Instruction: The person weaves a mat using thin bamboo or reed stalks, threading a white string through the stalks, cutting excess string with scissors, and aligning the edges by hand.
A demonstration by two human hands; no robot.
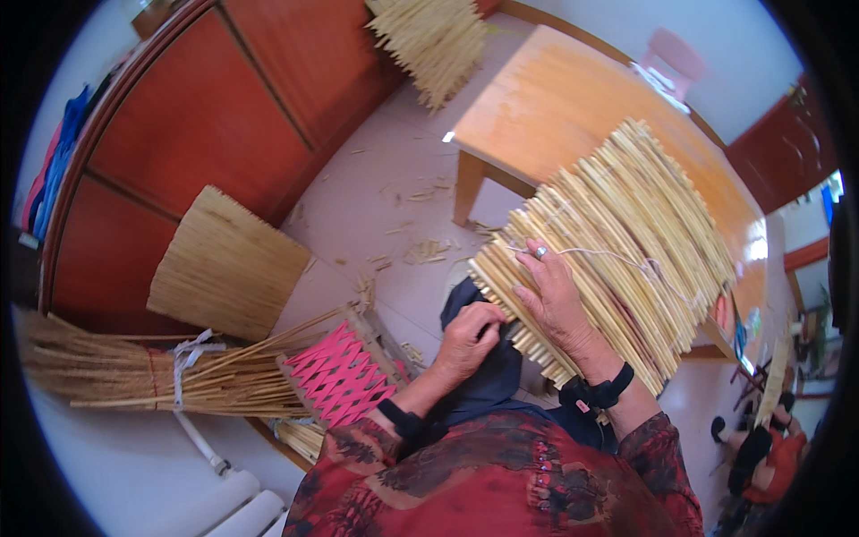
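A mat of straw-coloured stalks point(626, 224) lies slanted across my lap and the table's corner, its stalks side by side. My right hand point(557, 300) rests on its near left part, fingers extended and thumb apart, with a ring on one finger. A thin white string point(608, 254) runs from beneath those fingers across the stalks to a loose loop. Just off the mat's near left edge is my left hand point(472, 338), its fingers curled together in a pinch. Whatever it grips, if anything, is too small or hidden to make out.
The wooden table point(546, 89) supports the mat's far side. At left, a finished-looking stalk panel point(228, 264) leans on a red cabinet point(179, 107). A stalk bundle point(233, 380) lies by a pink-webbed stool point(335, 371). Stalk scraps point(428, 251) litter the floor. Another person point(774, 461) sits at far right.
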